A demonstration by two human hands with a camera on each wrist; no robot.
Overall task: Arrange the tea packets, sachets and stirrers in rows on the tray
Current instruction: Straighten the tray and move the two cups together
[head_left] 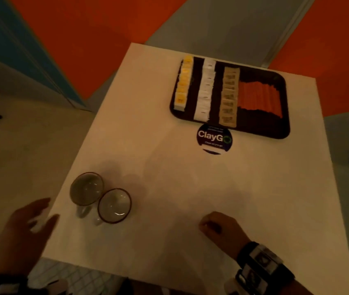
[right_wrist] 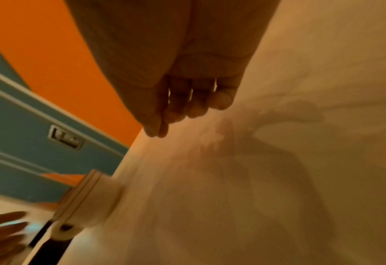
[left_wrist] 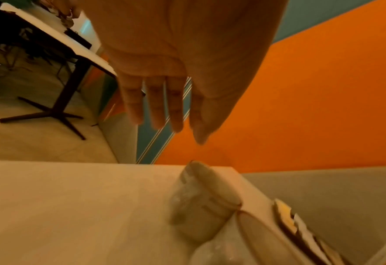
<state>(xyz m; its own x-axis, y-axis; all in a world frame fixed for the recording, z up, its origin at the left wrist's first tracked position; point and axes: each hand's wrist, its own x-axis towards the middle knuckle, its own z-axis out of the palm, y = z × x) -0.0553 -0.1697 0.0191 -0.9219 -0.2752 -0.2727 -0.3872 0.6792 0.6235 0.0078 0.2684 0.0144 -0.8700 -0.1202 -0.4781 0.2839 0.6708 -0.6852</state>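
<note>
**Black tray looks filled; both hands back at the near edge**

Black tray sits at the far right of the white table, well apart from both hands. Four groups lie on it in rows running near to far. From the left: yellow-and-white tea packets, then white sachets, then tan sachets, then a block of orange stirrers laid side by side. Rows look fairly straight; the picture is too soft to check single pieces or small gaps.

No loose packet, sachet or stirrer shows on the bare tabletop. Judgement: the sorting is done or very nearly so; what may be left is small straightening, if any.

Left hand hovers off the near left edge of the table, fingers straight and spread, holding nothing. The head view shows a pale blur at its fingers; cannot tell what that is.

Right hand rests low over the near right part of the table, fingers curled in, thumb against fingertips. Nothing visible in it in either view; a very small item cannot be ruled out.

Other things: two glass cups stand touching at the near left of the table, just beside the left hand. A round dark sticker lies on the table just in front of the tray's near edge.
</note>
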